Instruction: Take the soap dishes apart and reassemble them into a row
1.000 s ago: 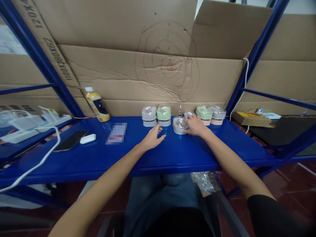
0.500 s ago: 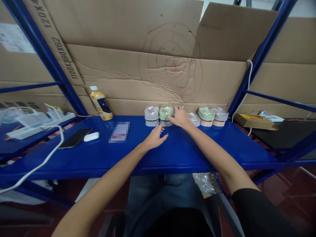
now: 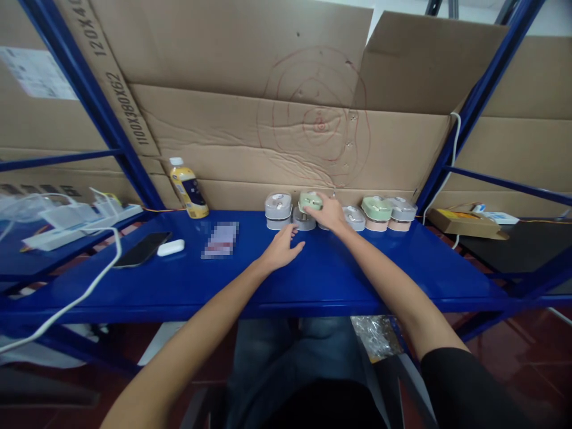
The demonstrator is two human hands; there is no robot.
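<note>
My right hand [image 3: 330,213] grips a small green box [image 3: 309,200] with a clear lid from its right side. The box sits raised and shifted slightly over a grey box [image 3: 305,221] on the shelf. My left hand [image 3: 282,247] is held just in front of that grey box, thumb spread and fingers loosely bent, holding nothing. To the left stands a stack of two grey boxes [image 3: 277,205]. Right of my hand are a single grey box [image 3: 356,218], a green box [image 3: 376,207] on a pink one, and a grey box [image 3: 403,208] on another pink one.
The blue shelf [image 3: 250,295] backs onto a cardboard wall [image 3: 214,119]. On its left are a yellow bottle [image 3: 188,189], a blurred-out packet [image 3: 221,239], a black phone [image 3: 143,249] and a white case [image 3: 171,247]. A white cable [image 3: 96,277] crosses the left edge.
My right hand has closed on the green box and lifted it off the grey box below, slightly to the right. The left hand has barely moved; the view has shifted a little.
</note>
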